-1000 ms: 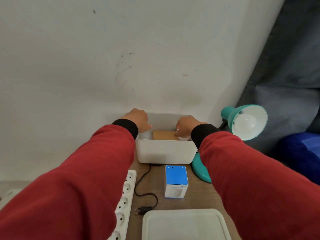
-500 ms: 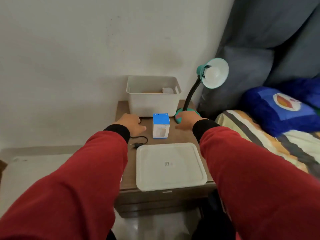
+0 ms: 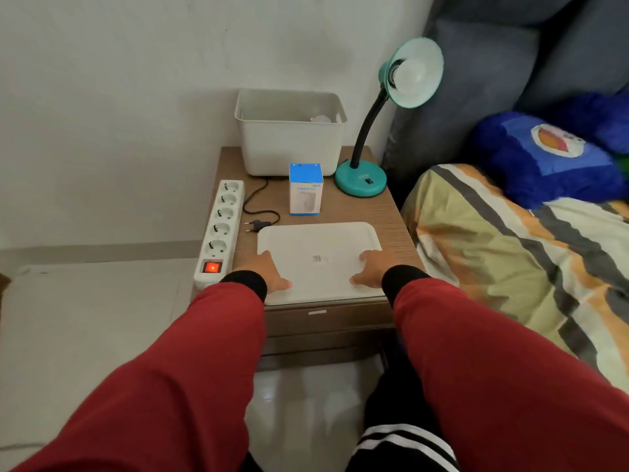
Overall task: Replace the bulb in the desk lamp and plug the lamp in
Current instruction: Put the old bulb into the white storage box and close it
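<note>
hands: left hand [image 3: 269, 272] and right hand [image 3: 372, 270] lying flat on white lid [image 3: 318, 257], gripping nothing | lamp [image 3: 374, 131] sitting back-right, bulb [image 3: 406, 74] in | plug [image 3: 255, 225] lying loose beside power strip [image 3: 221, 226] | plugging in is looking undone tbh

Wood nightstand [image 3: 391, 212]: power strip [image 3: 221, 221], bin [image 3: 289, 144], bulb box [image 3: 305, 190], lamp [image 3: 360, 178], lid [image 3: 320, 243], plug [image 3: 253, 226].

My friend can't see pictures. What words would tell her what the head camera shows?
A person's left hand and right hand rest on a white lid on a bedside table. Behind it stand a blue bulb box, a teal desk lamp holding a bulb, and a white bin; the lamp's plug lies unplugged beside a power strip.
</note>
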### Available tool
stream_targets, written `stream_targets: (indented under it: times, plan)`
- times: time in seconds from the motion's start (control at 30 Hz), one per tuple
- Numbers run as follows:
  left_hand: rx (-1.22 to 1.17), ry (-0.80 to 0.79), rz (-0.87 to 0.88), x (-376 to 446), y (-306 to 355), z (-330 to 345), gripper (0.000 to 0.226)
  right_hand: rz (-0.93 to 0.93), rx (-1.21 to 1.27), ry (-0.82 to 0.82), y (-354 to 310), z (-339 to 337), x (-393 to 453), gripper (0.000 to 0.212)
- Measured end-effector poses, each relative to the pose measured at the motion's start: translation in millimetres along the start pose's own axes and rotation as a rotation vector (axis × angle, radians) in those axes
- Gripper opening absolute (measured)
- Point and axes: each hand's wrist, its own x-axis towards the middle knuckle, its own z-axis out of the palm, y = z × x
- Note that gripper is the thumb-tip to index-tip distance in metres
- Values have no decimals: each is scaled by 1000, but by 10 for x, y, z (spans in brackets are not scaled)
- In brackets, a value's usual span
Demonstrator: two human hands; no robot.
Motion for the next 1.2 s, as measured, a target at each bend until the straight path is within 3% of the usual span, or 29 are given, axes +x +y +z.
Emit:
stream_targets:
  times: [0.5,0.73,0.93,1.2]
  plan:
    - [-50,68,-34,-139,-50,-159,79,90,65,102,-25,-196,-97,85]
    - [-22,217,59,-306,-34,-904,77,-3,81,307,-237,-961,-242,84]
    - [107,409,110,-158,14,-1826,72,-113,78,440,-574,-1707,-12,67]
    - [125,438,96,717,110,-2661,71,-155,47,442,-1021,-2415,969,67]
